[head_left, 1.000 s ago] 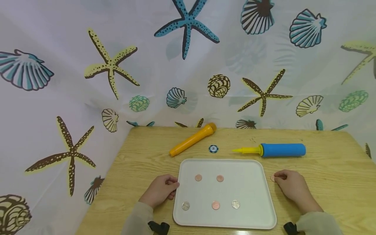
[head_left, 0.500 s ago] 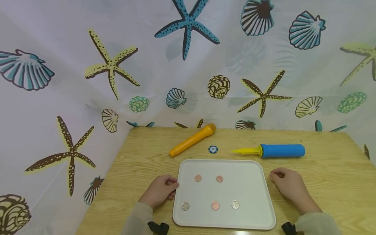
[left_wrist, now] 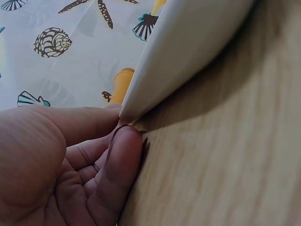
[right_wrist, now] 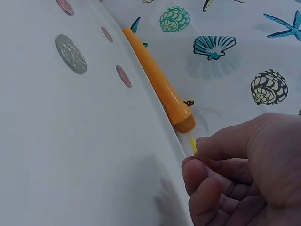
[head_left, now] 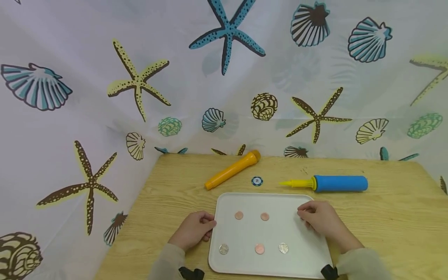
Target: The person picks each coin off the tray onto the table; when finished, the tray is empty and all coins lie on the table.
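Note:
My left hand (head_left: 193, 230) pinches the left rim of a white tray (head_left: 304, 258) between thumb and fingers; the left wrist view shows the tray's side (left_wrist: 188, 52) above the table there. Over the tray's upper right part, my right hand (head_left: 323, 221) holds thumb and fingers pinched together. The copper coin seen at these fingertips a second ago is now hidden by them. On the tray lie copper coins, among them one at upper left (head_left: 238, 215), one at upper middle (head_left: 265, 216) and one at lower middle (head_left: 259, 249). Two silver coins, one left (head_left: 223, 249) and one right (head_left: 283, 248), lie in the lower row.
Behind the tray lie an orange toy microphone (head_left: 232, 170), a blue-and-white poker chip (head_left: 257, 181) and a blue hand pump (head_left: 341, 183) with a yellow nozzle. A white curtain (head_left: 238, 93) printed with shells and starfish hangs behind the wooden table (head_left: 395, 221).
My right hand has moved left from the table beside the tray to over its right part, fingers still pinched. My left hand stays at the rim. The head view has shifted slightly.

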